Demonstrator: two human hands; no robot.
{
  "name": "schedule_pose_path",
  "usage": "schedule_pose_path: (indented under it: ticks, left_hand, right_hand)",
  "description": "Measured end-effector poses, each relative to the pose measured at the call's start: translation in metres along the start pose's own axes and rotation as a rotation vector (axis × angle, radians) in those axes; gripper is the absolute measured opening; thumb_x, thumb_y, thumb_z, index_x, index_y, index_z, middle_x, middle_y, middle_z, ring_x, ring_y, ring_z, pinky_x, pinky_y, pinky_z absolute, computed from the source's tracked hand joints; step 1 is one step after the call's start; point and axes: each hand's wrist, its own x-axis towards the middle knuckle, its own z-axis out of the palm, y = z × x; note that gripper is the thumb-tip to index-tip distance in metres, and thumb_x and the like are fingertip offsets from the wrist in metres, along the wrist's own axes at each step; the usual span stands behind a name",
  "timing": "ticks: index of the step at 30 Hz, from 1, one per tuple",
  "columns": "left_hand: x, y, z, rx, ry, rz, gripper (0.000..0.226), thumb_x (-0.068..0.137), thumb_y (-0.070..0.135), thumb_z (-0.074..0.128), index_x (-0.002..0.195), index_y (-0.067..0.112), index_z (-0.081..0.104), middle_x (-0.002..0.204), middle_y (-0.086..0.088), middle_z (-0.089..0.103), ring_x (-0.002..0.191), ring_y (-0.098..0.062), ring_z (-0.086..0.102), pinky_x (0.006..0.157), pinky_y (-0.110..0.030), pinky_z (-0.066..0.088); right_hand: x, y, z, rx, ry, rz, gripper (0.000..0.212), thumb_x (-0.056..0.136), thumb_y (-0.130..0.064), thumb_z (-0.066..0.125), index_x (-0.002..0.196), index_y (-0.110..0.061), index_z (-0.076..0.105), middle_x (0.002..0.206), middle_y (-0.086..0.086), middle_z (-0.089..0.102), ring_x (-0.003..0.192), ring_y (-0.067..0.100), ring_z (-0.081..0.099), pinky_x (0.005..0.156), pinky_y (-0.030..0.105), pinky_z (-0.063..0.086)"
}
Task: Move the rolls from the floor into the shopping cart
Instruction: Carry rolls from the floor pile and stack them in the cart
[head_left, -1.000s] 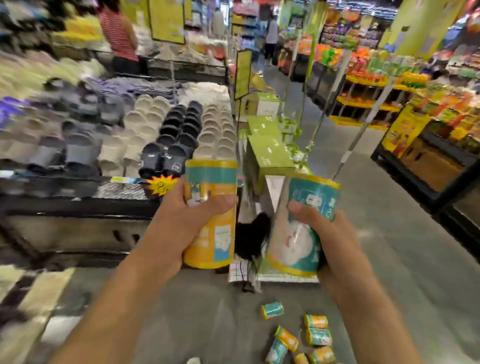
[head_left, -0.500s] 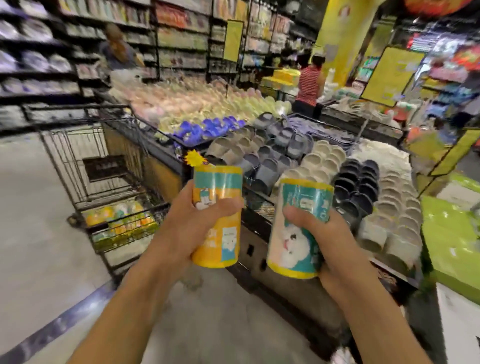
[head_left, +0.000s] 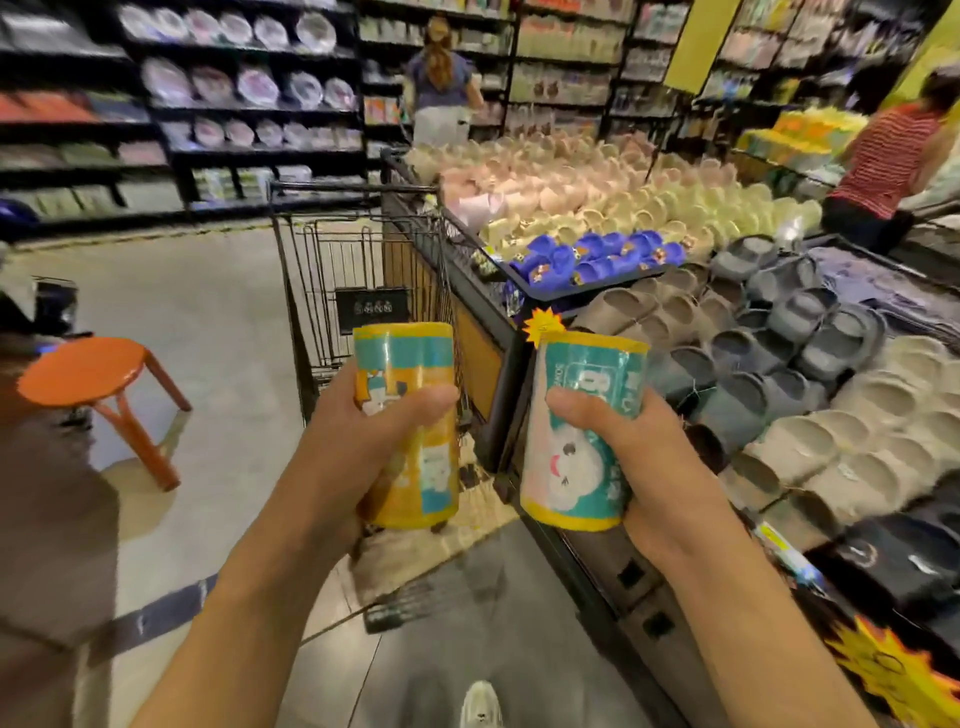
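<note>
Store aisle, grey floor (head_left: 218, 312), L hand (head_left: 358, 441) grips yellow roll (head_left: 410, 415), R hand (head_left: 639, 457) grips teal roll (head_left: 582, 431), cart (head_left: 363, 260) ahead

We could read little: a large white "8" on the teal roll (head_left: 582, 436) in our right hand (head_left: 654, 467). Print on the yellow roll (head_left: 410, 431), the cart's dark placard (head_left: 372, 308) and the starburst tags (head_left: 540, 326) was too blurred.

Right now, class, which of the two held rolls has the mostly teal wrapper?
The roll in the right hand: its teal wrapper shows a white cartoon face, while the left hand holds a mostly yellow roll.
</note>
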Motion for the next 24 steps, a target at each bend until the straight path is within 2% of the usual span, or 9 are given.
schedule_pose_path:
  ticks: [3, 6, 9, 13, 16, 19, 24]
  left_hand:
    - [0.038, -0.005, 0.014, 0.01, 0.083, -0.006, 0.048, 0.06, 0.036, 0.083, 0.104, 0.031, 0.064, 0.096, -0.001, 0.076, 0.085, -0.022, 0.076, 0.067, -0.04, 0.063]
    - [0.073, -0.006, 0.029, 0.001, 0.131, -0.026, 0.05, 0.064, 0.032, 0.085, 0.109, 0.026, 0.064, 0.105, -0.007, 0.076, 0.093, -0.028, 0.075, 0.076, -0.049, 0.063]
    - [0.107, -0.007, 0.04, -0.015, 0.198, -0.028, 0.055, 0.063, 0.031, 0.08, 0.114, 0.022, 0.063, 0.105, -0.008, 0.076, 0.093, -0.028, 0.075, 0.071, -0.043, 0.064]
    - [0.147, -0.008, 0.044, -0.022, 0.26, -0.056, 0.053, 0.064, 0.029, 0.079, 0.114, 0.022, 0.063, 0.1, -0.004, 0.078, 0.089, -0.024, 0.077, 0.063, -0.033, 0.062]
    - [0.177, -0.01, 0.039, -0.029, 0.304, -0.07, 0.048, 0.064, 0.027, 0.078, 0.109, 0.024, 0.062, 0.093, 0.001, 0.078, 0.082, -0.02, 0.077, 0.058, -0.03, 0.06]
    - [0.209, -0.014, 0.027, -0.006, 0.329, -0.096, 0.045, 0.064, 0.029, 0.078, 0.105, 0.028, 0.06, 0.093, 0.001, 0.078, 0.082, -0.019, 0.077, 0.06, -0.032, 0.061]
    - [0.271, -0.022, -0.013, -0.046, 0.334, -0.126, 0.051, 0.067, 0.025, 0.079, 0.115, 0.019, 0.062, 0.1, -0.008, 0.077, 0.084, -0.025, 0.077, 0.06, -0.034, 0.061]
  right_hand:
    - [0.054, 0.003, -0.012, 0.009, -0.05, 0.017, 0.036, 0.067, -0.019, 0.079, 0.102, -0.015, 0.071, 0.094, 0.009, 0.077, 0.079, 0.022, 0.074, 0.069, 0.035, 0.062]
    - [0.105, 0.002, -0.022, 0.002, -0.098, 0.048, 0.046, 0.066, -0.02, 0.081, 0.109, -0.013, 0.069, 0.098, 0.009, 0.078, 0.083, 0.023, 0.075, 0.071, 0.035, 0.062]
    - [0.151, -0.001, -0.027, -0.017, -0.139, 0.074, 0.06, 0.061, -0.018, 0.086, 0.116, -0.009, 0.065, 0.098, 0.009, 0.078, 0.082, 0.023, 0.075, 0.07, 0.035, 0.062]
    - [0.206, 0.005, -0.029, -0.017, -0.195, 0.118, 0.052, 0.062, -0.019, 0.086, 0.11, -0.011, 0.067, 0.094, 0.008, 0.077, 0.079, 0.023, 0.075, 0.066, 0.035, 0.061]
    - [0.246, 0.013, -0.022, -0.006, -0.215, 0.154, 0.06, 0.063, -0.025, 0.084, 0.117, -0.007, 0.065, 0.098, 0.009, 0.078, 0.082, 0.024, 0.076, 0.066, 0.034, 0.059]
    - [0.282, 0.023, -0.006, -0.002, -0.232, 0.185, 0.064, 0.062, -0.025, 0.087, 0.119, -0.007, 0.065, 0.1, 0.009, 0.077, 0.083, 0.022, 0.076, 0.066, 0.032, 0.059]
    - [0.341, 0.042, 0.028, -0.055, -0.219, 0.237, 0.061, 0.062, -0.023, 0.091, 0.116, -0.009, 0.066, 0.103, 0.011, 0.078, 0.086, 0.025, 0.076, 0.07, 0.035, 0.061]
